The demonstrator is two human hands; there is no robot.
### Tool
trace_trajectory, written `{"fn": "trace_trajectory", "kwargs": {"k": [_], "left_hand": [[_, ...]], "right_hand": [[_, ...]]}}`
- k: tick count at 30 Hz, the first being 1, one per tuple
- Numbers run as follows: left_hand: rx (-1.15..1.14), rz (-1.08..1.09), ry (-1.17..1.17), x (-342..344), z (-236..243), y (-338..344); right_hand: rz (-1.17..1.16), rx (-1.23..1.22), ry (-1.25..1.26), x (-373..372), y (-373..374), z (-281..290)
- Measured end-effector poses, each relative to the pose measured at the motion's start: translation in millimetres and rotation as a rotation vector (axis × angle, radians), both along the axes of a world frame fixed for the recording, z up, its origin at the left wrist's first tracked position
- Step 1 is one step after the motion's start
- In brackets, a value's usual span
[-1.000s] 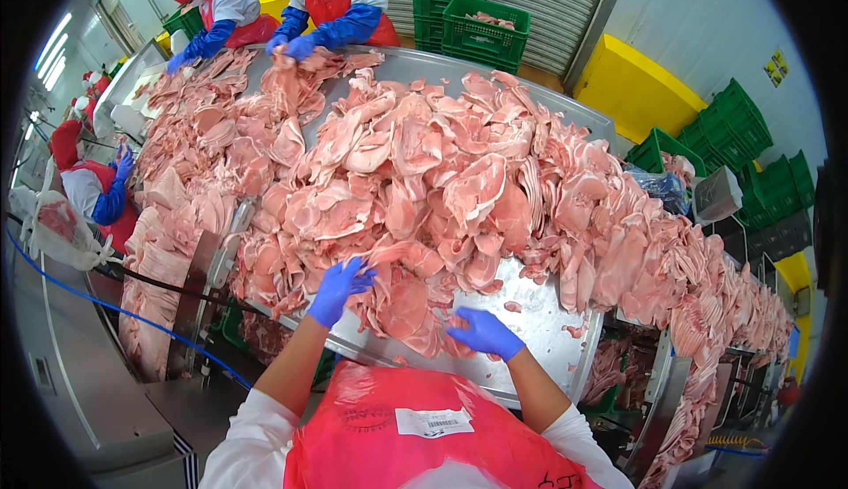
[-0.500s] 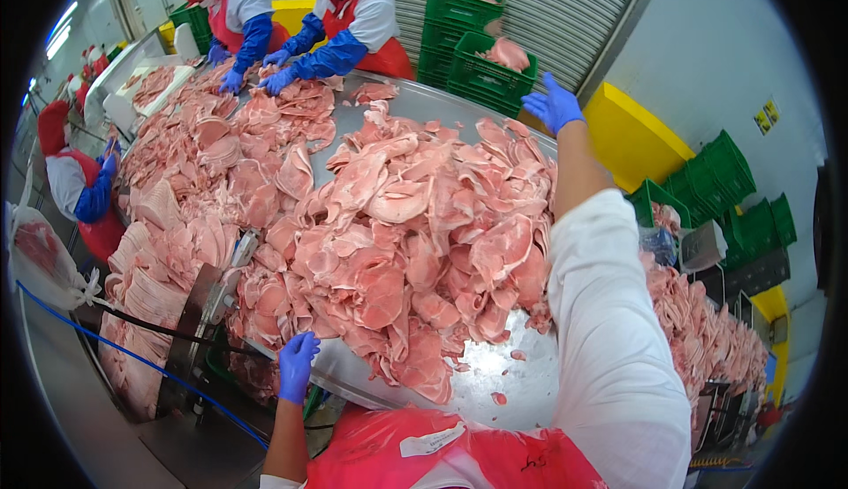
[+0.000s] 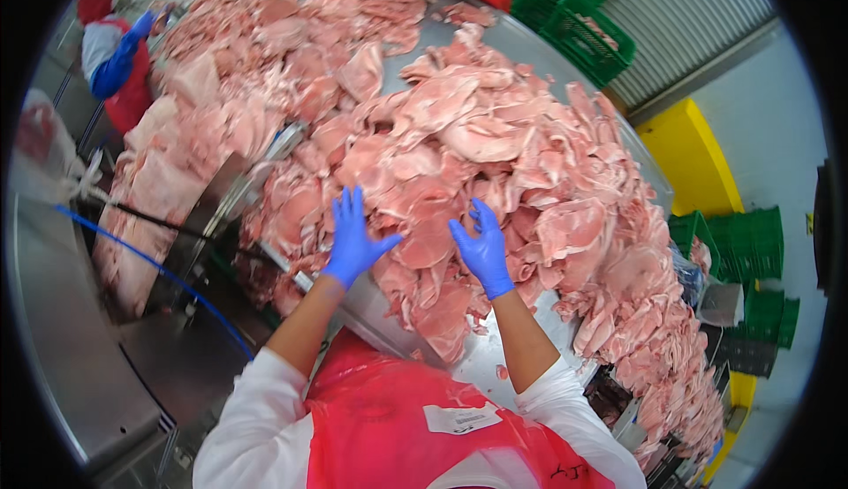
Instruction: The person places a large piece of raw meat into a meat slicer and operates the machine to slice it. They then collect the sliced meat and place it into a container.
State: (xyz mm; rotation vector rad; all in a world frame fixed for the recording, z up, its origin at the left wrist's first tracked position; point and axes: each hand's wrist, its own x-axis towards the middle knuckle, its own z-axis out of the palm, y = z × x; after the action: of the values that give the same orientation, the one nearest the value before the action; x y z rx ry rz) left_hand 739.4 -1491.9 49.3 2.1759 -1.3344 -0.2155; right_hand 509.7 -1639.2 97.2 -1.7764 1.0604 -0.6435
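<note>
A large heap of pink raw meat slices (image 3: pixel 477 136) covers the metal table (image 3: pixel 495 356) in front of me. My left hand (image 3: pixel 352 237), in a blue glove, is over the near left side of the heap, fingers spread and thumb out to the right. To its right my right hand (image 3: pixel 480 246), gloved the same way, hovers at the near middle of the heap with its fingers apart. Neither hand grips a slice. Whether the fingertips touch the meat, I cannot tell.
Green crates (image 3: pixel 587 38) stand stacked beyond the table; more green crates (image 3: pixel 746 246) are at the right. A co-worker (image 3: pixel 119 65) in a red apron is at the far left. A blue hose (image 3: pixel 159 268) and dark cable cross the metal equipment at the left.
My right hand has come back from the far right to the near middle of the heap. My left hand has moved forward over the meat, its fingers now spread. The view has shifted.
</note>
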Motion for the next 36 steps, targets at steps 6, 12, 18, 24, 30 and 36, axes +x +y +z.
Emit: {"fn": "trace_trajectory", "kwargs": {"k": [6,12,18,24,30,36], "left_hand": [[-0.057,0.269,0.388,7.6,-2.7,-33.1],[-0.247,0.289,1.368,50.4,-2.9,-43.5],[-0.234,0.337,1.619,56.4,-8.9,-66.3],[-0.208,0.249,1.564,35.6,19.1,-78.1],[-0.356,0.237,1.439,50.7,98.6,-92.7],[-0.64,-0.105,1.263,161.0,185.9,-158.6]], "right_hand": [[-0.072,0.354,-0.082,21.6,6.0,-39.7],[-0.093,0.052,-0.021,69.1,0.9,-45.8],[-0.242,0.06,-0.07,101.4,-16.4,-43.1],[-0.223,0.229,-0.234,97.6,-17.8,-51.4],[-0.092,0.462,-0.642,136.9,-23.4,42.3],[0.111,0.514,-0.78,231.8,-99.7,148.8]]}}
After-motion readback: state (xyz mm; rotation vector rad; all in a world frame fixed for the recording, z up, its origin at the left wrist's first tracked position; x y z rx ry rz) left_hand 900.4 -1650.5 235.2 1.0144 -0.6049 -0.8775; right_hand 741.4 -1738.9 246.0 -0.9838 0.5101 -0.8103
